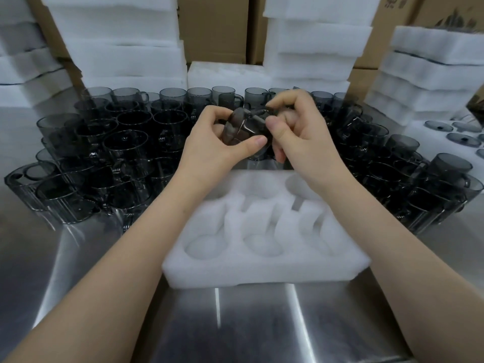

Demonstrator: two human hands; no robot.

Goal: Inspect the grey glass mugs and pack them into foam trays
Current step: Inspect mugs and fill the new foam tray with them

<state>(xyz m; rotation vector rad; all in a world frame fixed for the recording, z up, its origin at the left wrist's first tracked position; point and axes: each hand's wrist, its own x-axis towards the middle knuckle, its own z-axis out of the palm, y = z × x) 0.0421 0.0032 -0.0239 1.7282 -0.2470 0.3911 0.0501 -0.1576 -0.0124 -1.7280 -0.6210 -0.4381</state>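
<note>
Both hands hold one grey glass mug [242, 128] tilted on its side above the far edge of a white foam tray [262, 268]. My left hand [209, 145] grips the mug's body, thumb across its front. My right hand [296, 134] pinches the handle side between thumb and fingers. The tray lies on the steel table in front of me, and all its round pockets visible here hold nothing. Several grey glass mugs [128, 148] stand packed together to the left, and another group of mugs [398, 174] stands to the right.
Stacks of white foam trays [123, 48] rise behind the mugs, with another stack of trays [434, 74] at the right and cardboard boxes [214, 27] behind. Grey glass lids [461, 138] lie on foam at the far right. Bare steel tabletop [235, 323] stretches toward me.
</note>
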